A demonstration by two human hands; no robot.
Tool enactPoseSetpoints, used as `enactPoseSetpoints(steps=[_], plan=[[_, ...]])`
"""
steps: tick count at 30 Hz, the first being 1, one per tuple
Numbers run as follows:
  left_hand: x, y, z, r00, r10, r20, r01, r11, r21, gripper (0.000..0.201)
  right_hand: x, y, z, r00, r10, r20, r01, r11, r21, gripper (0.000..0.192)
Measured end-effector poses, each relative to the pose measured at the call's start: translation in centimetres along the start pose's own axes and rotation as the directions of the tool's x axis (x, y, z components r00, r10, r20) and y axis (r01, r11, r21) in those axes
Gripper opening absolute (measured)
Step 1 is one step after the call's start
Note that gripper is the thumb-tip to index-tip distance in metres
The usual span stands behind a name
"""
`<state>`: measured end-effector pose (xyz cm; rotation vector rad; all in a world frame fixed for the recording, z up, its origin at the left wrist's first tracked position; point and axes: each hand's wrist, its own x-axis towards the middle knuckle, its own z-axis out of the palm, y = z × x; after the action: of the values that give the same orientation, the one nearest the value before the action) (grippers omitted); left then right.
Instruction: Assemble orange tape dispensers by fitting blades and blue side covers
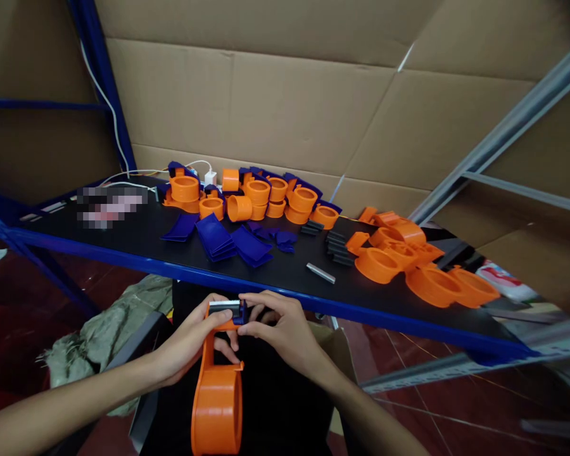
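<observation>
Head view: both hands, left (190, 342) and right (285, 329), hold an orange dispenser (217, 396) at six o'clock, apparently fitting its blade (224, 306). Next probably calls for pressing it home squarely.

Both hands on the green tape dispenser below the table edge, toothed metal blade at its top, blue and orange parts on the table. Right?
Not quite: the head view shows the dispenser is orange, not green. The rest holds: left hand and right hand both grip it below the table edge, the toothed blade at its top, with blue parts and orange parts on the table.
</observation>
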<state>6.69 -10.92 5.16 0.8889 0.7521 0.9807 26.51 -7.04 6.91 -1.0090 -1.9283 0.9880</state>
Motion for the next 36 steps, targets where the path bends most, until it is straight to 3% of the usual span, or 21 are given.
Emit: enactPoseSetpoints(steps=[7, 16, 25, 36], plan=[[0.2, 0.1, -0.1, 0.999, 0.044, 0.018, -0.045, 0.998, 0.051, 0.022, -0.2, 0.3, -0.1, 0.988, 0.136, 0.067, -0.15, 0.948, 0.282, 0.049], [0.5, 0.1, -0.2, 0.999, -0.039, -0.025, 0.037, 0.997, -0.066, 0.026, 0.4, 1.5, -0.9, 0.96, 0.19, 0.207, -0.247, 0.923, 0.296, 0.057], [0.6, -0.1, -0.2, 0.992, -0.103, -0.072, 0.097, 0.992, -0.076, 0.022, 0.3, 1.2, -0.3, 0.971, 0.181, 0.154, -0.208, 0.962, 0.179, 0.05], [0.5, 0.0, -0.5, 0.994, -0.101, -0.041, 0.098, 0.993, -0.059, 0.022, 0.0, 1.4, 0.4, 0.976, 0.179, 0.122, -0.209, 0.929, 0.306, 0.052]])
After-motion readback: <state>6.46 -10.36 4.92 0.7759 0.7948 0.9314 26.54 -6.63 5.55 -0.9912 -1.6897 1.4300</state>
